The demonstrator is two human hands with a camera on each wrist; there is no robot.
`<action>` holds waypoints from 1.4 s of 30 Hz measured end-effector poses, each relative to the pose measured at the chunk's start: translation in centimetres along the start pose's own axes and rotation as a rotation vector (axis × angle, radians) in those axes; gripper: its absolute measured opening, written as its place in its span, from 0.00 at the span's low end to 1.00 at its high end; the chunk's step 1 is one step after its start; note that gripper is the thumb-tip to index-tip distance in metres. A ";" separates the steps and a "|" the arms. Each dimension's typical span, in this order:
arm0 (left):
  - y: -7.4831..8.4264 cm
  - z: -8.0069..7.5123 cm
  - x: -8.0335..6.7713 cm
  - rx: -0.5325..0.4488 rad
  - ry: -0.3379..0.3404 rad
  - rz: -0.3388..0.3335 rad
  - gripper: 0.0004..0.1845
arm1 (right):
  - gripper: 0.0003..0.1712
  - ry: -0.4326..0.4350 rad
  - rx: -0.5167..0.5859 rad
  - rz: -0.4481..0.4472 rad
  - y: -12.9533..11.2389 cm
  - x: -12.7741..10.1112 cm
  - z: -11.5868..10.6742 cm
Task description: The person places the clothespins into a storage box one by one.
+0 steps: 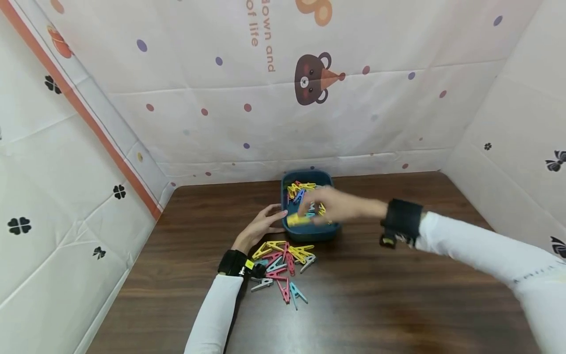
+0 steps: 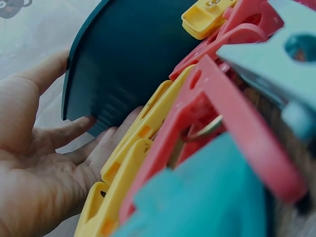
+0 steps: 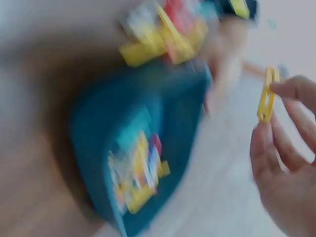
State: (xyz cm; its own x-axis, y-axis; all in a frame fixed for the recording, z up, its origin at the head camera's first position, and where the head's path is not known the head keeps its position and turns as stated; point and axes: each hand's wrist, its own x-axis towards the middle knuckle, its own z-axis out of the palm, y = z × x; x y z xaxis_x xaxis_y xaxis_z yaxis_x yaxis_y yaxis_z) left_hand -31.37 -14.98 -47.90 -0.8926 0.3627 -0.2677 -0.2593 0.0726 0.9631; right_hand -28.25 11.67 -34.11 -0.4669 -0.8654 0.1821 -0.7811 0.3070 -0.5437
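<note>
My right hand (image 1: 329, 204) is over the dark teal plastic bin (image 1: 311, 236), pinching a yellow clothespin (image 3: 267, 96) between thumb and fingers; motion blurs it in the head view. Inside the bin lie yellow, blue and other clothespins (image 3: 140, 173). At the bin's left side, my left hand (image 1: 261, 225) touches the wall and rim with spread fingers. In the left wrist view, its palm (image 2: 29, 163) faces the bin beside several clothespins. A loose pile of yellow, pink, light blue and grey clothespins (image 1: 283, 263) lies on the table in front of the bin, close to the left wrist.
The brown wood-grain table (image 1: 398, 295) carries the bin near its back edge. Behind it hangs a white printed cloth (image 1: 265, 128) with dots and a bear. More white cloth stands at the left (image 1: 66, 196) and right (image 1: 508, 132).
</note>
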 end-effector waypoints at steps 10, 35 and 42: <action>0.0 0.1 0.0 -0.017 0.009 -0.008 0.33 | 0.14 0.236 0.026 0.669 7.7 7.7 -5.5; 0.0 0.2 -0.1 0.003 -0.003 -0.017 0.34 | 0.28 0.590 0.555 0.700 12.2 1.2 -3.1; -0.2 0.2 0.1 0.008 -0.001 -0.013 0.35 | 0.40 0.776 1.212 0.767 14.8 -1.8 2.2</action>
State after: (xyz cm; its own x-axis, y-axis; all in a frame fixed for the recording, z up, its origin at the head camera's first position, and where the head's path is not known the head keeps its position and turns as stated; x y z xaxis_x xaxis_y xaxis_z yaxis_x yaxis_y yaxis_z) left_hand -31.32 -14.78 -48.09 -0.8886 0.3627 -0.2807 -0.2685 0.0846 0.9595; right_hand -38.05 16.90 -44.23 -0.9482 -0.1541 -0.2778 0.3094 -0.2503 -0.9174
